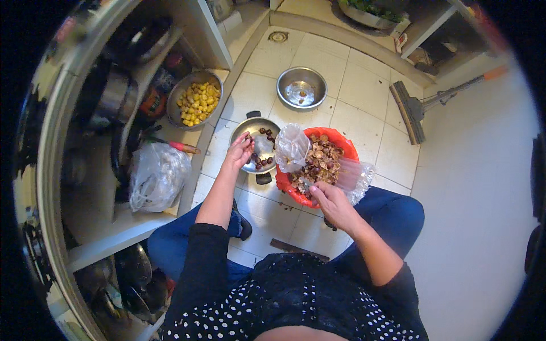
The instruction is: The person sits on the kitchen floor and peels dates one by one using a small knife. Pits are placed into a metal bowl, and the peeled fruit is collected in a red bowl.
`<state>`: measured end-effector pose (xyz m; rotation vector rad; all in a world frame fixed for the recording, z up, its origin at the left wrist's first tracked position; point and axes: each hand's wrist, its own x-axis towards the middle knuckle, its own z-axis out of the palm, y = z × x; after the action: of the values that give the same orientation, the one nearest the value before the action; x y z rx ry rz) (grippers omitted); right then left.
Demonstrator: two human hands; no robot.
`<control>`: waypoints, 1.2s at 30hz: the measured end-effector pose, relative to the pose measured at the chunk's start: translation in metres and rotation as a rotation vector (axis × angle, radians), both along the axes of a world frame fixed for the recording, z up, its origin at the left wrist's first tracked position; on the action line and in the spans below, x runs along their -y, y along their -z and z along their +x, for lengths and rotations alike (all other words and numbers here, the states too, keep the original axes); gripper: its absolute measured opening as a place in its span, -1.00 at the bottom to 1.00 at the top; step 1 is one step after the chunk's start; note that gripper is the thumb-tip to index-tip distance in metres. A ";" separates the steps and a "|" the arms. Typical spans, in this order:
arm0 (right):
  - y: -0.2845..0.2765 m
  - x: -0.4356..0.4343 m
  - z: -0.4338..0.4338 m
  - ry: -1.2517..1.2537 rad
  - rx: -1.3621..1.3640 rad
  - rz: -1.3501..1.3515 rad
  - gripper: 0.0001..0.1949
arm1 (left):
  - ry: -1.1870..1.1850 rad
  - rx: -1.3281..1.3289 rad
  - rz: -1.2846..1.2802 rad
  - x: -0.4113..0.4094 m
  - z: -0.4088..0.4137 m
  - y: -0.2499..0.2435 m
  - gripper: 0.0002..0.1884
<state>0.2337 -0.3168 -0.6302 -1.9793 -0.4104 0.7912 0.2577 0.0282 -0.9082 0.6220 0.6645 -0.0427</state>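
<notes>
My left hand (241, 151) is over the left side of a two-handled metal pot (261, 123), and its fingers pinch a dark brown chestnut (249, 138). Several unpeeled chestnuts (259, 162) lie in the pot. My right hand (335, 204) grips a small tool with a metal blade (305, 183), probably a knife, its handle hidden in the fist. Under the blade stands a bin lined with a red plastic bag (350, 143), full of chestnut shells (322, 157). Clear plastic packaging (292, 147) sticks up at its left side, and more hangs over its right rim.
A steel bowl (302, 88) with small bits inside stands on the tiled floor. On the left shelf are a bowl of yellow peeled chestnuts (198, 104), a red-handled tool (184, 147) and a filled plastic bag (160, 177). A squeegee-like mop (409, 111) leans at the right.
</notes>
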 end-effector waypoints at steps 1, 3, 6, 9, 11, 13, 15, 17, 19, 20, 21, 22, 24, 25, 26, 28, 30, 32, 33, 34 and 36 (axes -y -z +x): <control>0.005 0.000 -0.002 0.030 0.012 0.036 -0.68 | 0.017 0.055 0.017 -0.002 0.003 -0.021 -0.60; 0.009 0.000 -0.005 0.088 0.034 0.104 -0.69 | 0.083 0.188 0.061 -0.004 0.009 -0.066 -0.59; 0.000 0.005 0.000 0.104 -0.005 0.164 -0.76 | 0.137 0.313 0.031 0.016 0.013 -0.147 -0.57; -0.017 0.009 -0.001 0.127 -0.058 0.191 -0.75 | 0.215 0.371 0.094 0.042 0.000 -0.219 -0.55; -0.016 0.015 -0.001 0.135 -0.091 0.252 -0.74 | 0.299 0.422 0.119 0.063 -0.012 -0.250 -0.55; -0.020 0.018 -0.006 0.130 0.168 0.266 -0.68 | 0.338 0.421 0.125 0.078 -0.028 -0.265 -0.55; -0.008 0.019 -0.008 0.180 0.330 0.353 -0.61 | 0.384 0.444 0.115 0.098 -0.042 -0.278 -0.53; -0.010 0.023 -0.015 0.214 0.449 0.307 -0.61 | 0.391 0.423 0.113 0.122 -0.054 -0.286 -0.54; -0.037 0.025 -0.022 0.192 0.589 0.261 -0.60 | 0.372 0.404 0.098 0.138 -0.066 -0.296 -0.55; -0.029 0.024 -0.020 0.185 0.691 0.299 -0.59 | 0.366 0.421 0.100 0.146 -0.069 -0.297 -0.57; -0.029 0.025 -0.021 0.186 0.701 0.285 -0.59 | 0.366 0.424 0.068 0.151 -0.070 -0.296 -0.59; -0.031 0.025 -0.021 0.188 0.710 0.270 -0.59 | 0.367 0.428 0.035 0.155 -0.071 -0.293 -0.61; -0.037 0.027 -0.023 0.176 0.689 0.247 -0.59 | 0.373 0.409 -0.003 0.160 -0.069 -0.292 -0.64; -0.036 0.028 -0.022 0.169 0.695 0.229 -0.59 | 0.377 0.404 -0.022 0.162 -0.067 -0.290 -0.63; -0.034 0.028 -0.021 0.161 0.701 0.212 -0.58 | 0.380 0.399 -0.040 0.163 -0.066 -0.288 -0.62; -0.035 0.028 -0.018 0.150 0.725 0.179 -0.57 | 0.386 0.390 -0.064 0.163 -0.064 -0.285 -0.62; -0.037 0.028 -0.017 0.147 0.759 0.140 -0.56 | 0.399 0.382 -0.082 0.162 -0.063 -0.280 -0.63; -0.034 0.027 -0.015 0.132 0.751 0.091 -0.56 | 0.409 0.374 -0.099 0.161 -0.062 -0.278 -0.63; -0.033 0.026 -0.014 0.124 0.748 0.066 -0.56 | 0.414 0.371 -0.108 0.162 -0.062 -0.278 -0.63; -0.032 0.025 -0.013 0.130 0.753 0.076 -0.56 | 0.419 0.376 -0.116 0.162 -0.061 -0.279 -0.65; -0.030 0.023 -0.011 0.140 0.765 0.096 -0.56 | 0.425 0.388 -0.133 0.164 -0.060 -0.283 -0.67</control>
<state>0.2227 -0.3399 -0.6001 -2.1351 -0.7203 -0.1055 0.1974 -0.1355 -0.6255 0.6123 0.1454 -0.3504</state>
